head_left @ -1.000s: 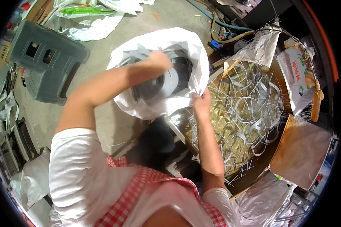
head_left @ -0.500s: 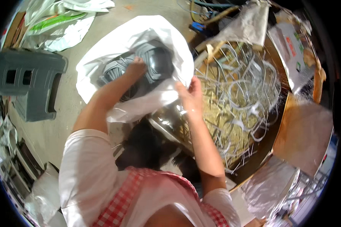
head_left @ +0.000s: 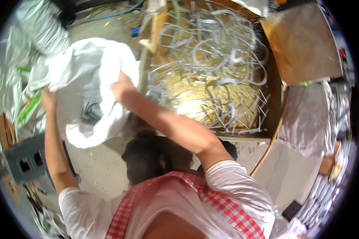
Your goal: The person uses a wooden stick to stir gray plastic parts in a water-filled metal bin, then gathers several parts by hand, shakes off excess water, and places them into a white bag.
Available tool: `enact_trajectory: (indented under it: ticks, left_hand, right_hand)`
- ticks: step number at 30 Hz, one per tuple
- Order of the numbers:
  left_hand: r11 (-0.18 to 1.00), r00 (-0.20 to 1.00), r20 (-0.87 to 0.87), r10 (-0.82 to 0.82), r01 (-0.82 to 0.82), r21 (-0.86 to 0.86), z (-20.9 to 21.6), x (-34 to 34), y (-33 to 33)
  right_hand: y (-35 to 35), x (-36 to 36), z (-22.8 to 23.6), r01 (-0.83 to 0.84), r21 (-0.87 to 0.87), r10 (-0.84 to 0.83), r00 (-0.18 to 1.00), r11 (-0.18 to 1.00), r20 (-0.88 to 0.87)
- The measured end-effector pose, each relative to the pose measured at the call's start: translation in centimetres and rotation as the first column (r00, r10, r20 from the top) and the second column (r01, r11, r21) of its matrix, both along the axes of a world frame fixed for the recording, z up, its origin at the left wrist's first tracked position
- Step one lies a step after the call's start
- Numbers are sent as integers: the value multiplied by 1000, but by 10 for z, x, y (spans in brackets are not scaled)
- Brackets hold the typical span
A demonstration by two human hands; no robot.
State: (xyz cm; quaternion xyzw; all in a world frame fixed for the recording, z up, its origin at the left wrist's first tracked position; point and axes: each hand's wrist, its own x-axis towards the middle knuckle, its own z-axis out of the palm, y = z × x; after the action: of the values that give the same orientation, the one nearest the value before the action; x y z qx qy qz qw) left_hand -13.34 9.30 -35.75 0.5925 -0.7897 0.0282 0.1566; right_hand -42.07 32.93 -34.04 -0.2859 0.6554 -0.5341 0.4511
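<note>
A large white sack (head_left: 121,55) stands upright with its mouth wide, to the left of a big carton. My left hand (head_left: 49,100) is closed on the sack's left rim. On the opposite side, my right hand (head_left: 123,86) grips the right rim, its fingers partly hidden by folds of the sack. Down inside lie stacked grey plastic pieces (head_left: 92,109), curved and ribbed; folds of the sack cover part of them, so their kind is unclear.
The carton (head_left: 281,59) on the right holds loose translucent strips (head_left: 227,81). A grey plastic stool (head_left: 28,163) stands at the lower left, and white-green bags (head_left: 32,87) lie at the far left. A brown cardboard flap (head_left: 303,46) rises at the right.
My left hand has come out of the sack and now holds its left rim. My right hand stays on the right rim. The view has turned rightward, and the sack's mouth is pulled narrower.
</note>
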Motion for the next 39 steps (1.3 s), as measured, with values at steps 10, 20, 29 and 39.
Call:
enact_trajectory:
  ticks: [10,20,29,39]
  left_hand:
    - [973,982,170,78,-112,202,-43,-22,38]
    - [362,573,-716,-399,816,451,67,-290,338]
    - [103,349,-409,-843,852,514,-20,-372,397]
    - [-116,855,-518,-11,513,850,-94,-364,368]
  right_hand:
    - [64,-68,-81,-309,-48,306,950,950,-66]
    - [375,-286,-200,472,734,167,775,489,-610]
    - [292,-206,-67,68,377,184,784,924,-593]
    - [218,-303,-166,393,324,-469,860,861,202]
